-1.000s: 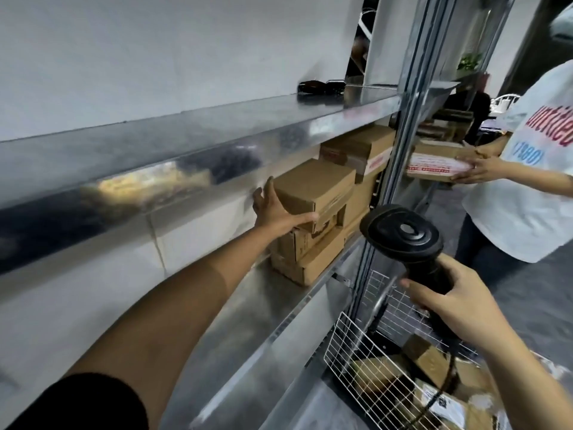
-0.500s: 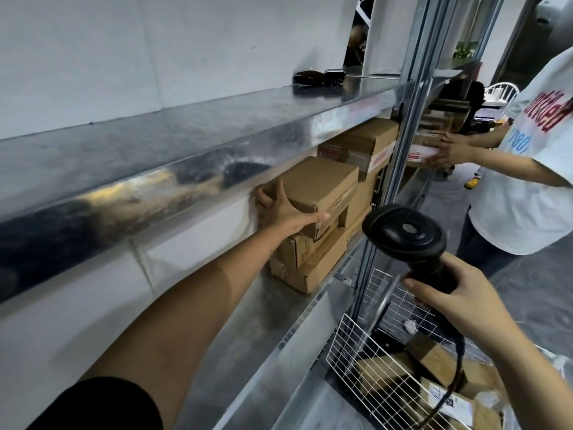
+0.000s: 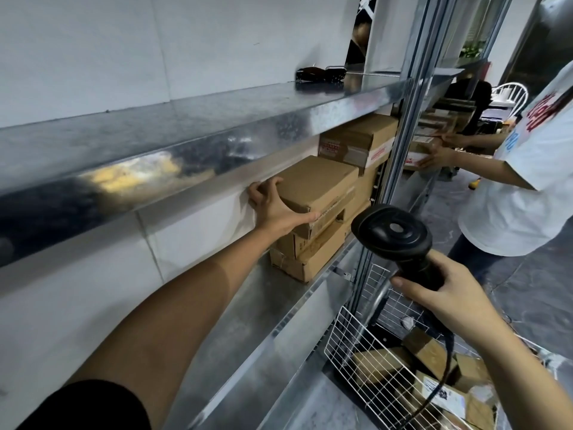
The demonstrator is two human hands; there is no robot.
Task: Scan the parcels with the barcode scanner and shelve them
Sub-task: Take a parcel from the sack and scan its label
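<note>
Left hand (image 3: 273,206) grips the near end of the top parcel (image 3: 316,184), seating it on the stack on the middle shelf (image 3: 235,308). Right hand (image 3: 446,299) clasps the barcode scanner (image 3: 400,240) clear (more parcels wait in the wire basket (image 3: 350,346)).

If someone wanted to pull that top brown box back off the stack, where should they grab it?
Probably by the near end of the top box, from the open left: the shelf lip hangs close above and taller boxes crowd its right. The left hand already spans that end.
</note>
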